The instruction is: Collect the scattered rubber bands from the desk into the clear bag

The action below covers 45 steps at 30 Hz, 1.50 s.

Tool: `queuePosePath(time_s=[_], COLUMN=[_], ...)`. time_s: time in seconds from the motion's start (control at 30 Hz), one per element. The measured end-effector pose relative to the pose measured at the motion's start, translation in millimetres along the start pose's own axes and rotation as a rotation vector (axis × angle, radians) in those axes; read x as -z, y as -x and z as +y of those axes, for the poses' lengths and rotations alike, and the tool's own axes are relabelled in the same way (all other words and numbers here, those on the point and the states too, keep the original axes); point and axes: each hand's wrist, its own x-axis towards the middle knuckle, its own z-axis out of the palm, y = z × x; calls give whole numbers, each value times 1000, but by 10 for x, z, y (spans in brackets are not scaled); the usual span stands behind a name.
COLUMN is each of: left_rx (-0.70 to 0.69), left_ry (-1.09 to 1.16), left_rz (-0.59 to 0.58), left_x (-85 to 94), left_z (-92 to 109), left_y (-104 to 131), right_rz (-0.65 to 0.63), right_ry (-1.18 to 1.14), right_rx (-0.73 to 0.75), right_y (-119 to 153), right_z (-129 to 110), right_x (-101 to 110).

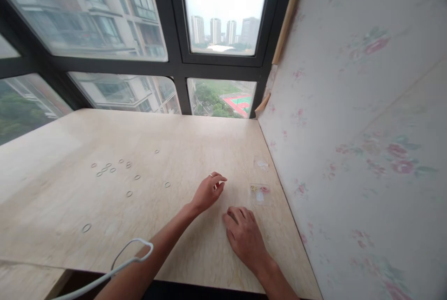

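Observation:
My left hand (208,192) is held over the tabletop near its middle, its fingers curled and thumb drawn towards the index finger. Whatever lies between those fingertips is too small to make out. A thin light band circles one of its fingers. Lower and to the right, my right hand (244,235) rests palm down with loosely bent, slightly spread fingers. Just beyond it sits a small clear plastic box (267,201) holding yellow rings (253,188), pink rings (264,189) and a white slip. Left of my left hand lies a thin greenish ring (165,185).
Several more thin rings are scattered over the left of the pale wooden tabletop (195,146). A clear lid-like piece (261,164) lies behind the box. A white cable (118,268) loops by my left forearm. Floral wallpaper (349,118) borders the right; dark-framed windows (223,60) stand behind.

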Motion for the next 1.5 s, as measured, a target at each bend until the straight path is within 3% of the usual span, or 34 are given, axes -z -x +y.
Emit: queuePosePath(time_s=[0.23, 0.4, 0.53, 0.73, 0.83, 0.97, 1.13, 1.33, 1.5], left_rx=[-26, 66, 141, 161, 168, 156, 188, 226, 265], left_ry=[-479, -617, -632, -622, -589, -499, -382, -204, 32], left_rz=[44, 60, 71, 67, 87, 117, 164, 232, 315], left_x=[508, 767, 836, 808, 808, 834, 834, 866, 921], left_z=[-24, 8, -4, -24, -25, -46, -124, -166, -211], left_y=[802, 1251, 1434, 1456, 1474, 1505, 1511, 1535, 1553], right_rz=[55, 59, 66, 8, -57, -109, -200, -441, -560], right_ry=[-14, 16, 32, 6, -55, -174, -289, 16, 110], right_rx=[60, 115, 141, 136, 110, 136, 188, 413, 503], right_y=[61, 95, 121, -1, -238, -743, -1516, -2240, -2531], right_z=[49, 130, 205, 175, -15, -439, -1078, -1778, -1999], right_x=[-95, -151, -191, -165, -129, -163, -451, -913, -1075])
